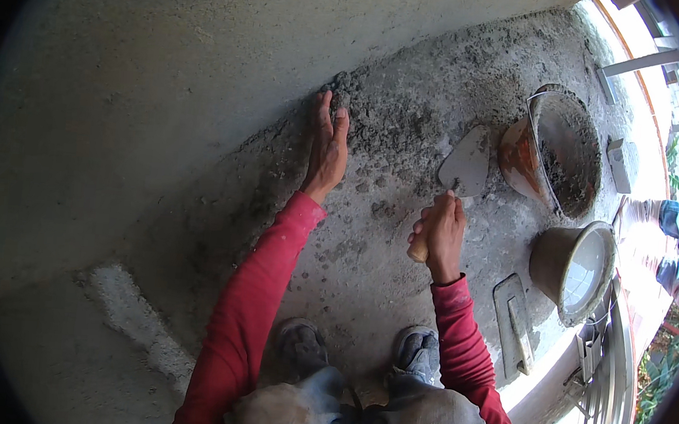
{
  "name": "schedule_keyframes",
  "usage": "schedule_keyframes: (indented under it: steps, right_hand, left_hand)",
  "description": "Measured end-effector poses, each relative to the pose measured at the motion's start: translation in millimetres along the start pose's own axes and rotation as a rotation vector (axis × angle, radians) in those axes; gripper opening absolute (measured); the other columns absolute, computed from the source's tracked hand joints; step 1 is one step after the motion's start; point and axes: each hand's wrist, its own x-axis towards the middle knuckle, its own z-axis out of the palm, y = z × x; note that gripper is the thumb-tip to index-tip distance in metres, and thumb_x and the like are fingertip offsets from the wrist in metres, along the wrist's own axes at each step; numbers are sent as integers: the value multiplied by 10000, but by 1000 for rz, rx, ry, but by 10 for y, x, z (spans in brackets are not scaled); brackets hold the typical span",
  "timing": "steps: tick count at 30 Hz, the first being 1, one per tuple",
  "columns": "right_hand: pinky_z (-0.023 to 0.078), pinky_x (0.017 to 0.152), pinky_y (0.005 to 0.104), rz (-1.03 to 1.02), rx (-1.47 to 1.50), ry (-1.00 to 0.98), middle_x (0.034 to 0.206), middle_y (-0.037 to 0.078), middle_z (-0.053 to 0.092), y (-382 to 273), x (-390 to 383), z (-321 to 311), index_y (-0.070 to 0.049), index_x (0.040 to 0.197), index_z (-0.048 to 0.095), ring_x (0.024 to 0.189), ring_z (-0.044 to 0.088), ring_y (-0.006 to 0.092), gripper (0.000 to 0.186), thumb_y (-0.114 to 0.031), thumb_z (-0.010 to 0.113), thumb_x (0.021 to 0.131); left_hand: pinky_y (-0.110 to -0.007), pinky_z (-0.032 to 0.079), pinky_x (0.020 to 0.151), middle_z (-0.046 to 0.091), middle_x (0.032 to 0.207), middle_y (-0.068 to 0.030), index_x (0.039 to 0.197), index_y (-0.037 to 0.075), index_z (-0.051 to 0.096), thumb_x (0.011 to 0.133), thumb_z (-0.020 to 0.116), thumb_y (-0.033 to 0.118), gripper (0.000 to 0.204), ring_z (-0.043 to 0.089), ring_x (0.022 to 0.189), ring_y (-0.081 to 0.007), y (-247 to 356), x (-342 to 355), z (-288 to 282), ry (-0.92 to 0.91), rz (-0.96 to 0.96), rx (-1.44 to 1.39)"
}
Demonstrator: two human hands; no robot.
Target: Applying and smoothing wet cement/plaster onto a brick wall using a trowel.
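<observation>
My right hand [439, 229] is wrapped round the wooden handle of a trowel [466, 164], its grey blade pointing away from me over the rough floor. My left hand [329, 147] holds nothing; its fingers are stretched out beside a heap of wet grey mortar [351, 85] at the foot of the wall. Whether the fingertips touch the mortar, I cannot tell. More crumbly mortar [411, 110] is spread along the wall base between the hand and the blade.
A mortar-smeared bucket [519, 158] with a wire handle stands right of the trowel. Nearer is a second bucket [551, 256] holding pale liquid. A flat float [512, 325] lies by my right forearm. The plastered wall [166, 79] rises on the left; my shoes [301, 340] are below.
</observation>
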Motion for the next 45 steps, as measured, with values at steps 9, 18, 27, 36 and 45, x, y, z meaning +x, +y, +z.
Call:
schedule_keyframes:
  steps: [9,18,27,36,45]
  right_hand:
    - [495,406,381,-92,49,-288,703,126,551,432,159,1780,-40,1037,416,492,595,229,335,-372,374,1053]
    - [475,404,359,141,488,-567,705,53,501,105,-25,1403,-115,967,417,452,488,171,299,-404,410,1044]
    - [434,384,276,-398,-62,-413,696,39,527,-1287,-715,-745,-63,1030,481,433,512,134,264,-308,388,1055]
    - [512,669,383,-483,-423,-125,855,169,673,-1513,-196,-2194,21,865,609,783,661,255,422,-339,465,1032]
    - [443,912,448,39,500,486,1193,131,578,-1137,78,-3812,-59,1302,480,1118,553,240,408,-223,517,930]
  left_hand:
    - [-360,-6,1226,-3,1661,-146,1580,30,78,1026,240,619,825,-24,1533,-226,208,270,-493,-296,-75,-176]
    - [-386,-46,1218,-42,1658,-160,1576,17,37,1005,216,666,883,-70,1530,-247,895,12,-488,-440,-142,14]
    - [-416,-33,1221,-84,1635,-227,1558,-16,-34,996,179,688,926,-98,1517,-325,2112,-498,908,-795,298,-77]
    - [-391,308,1138,422,1457,-257,1495,-10,318,952,545,554,815,386,1398,-321,2198,-646,2133,-898,178,312]
    - [-410,427,1053,556,1354,-181,1404,3,455,995,511,468,622,560,1252,-274,2298,-126,2416,-800,-47,463]
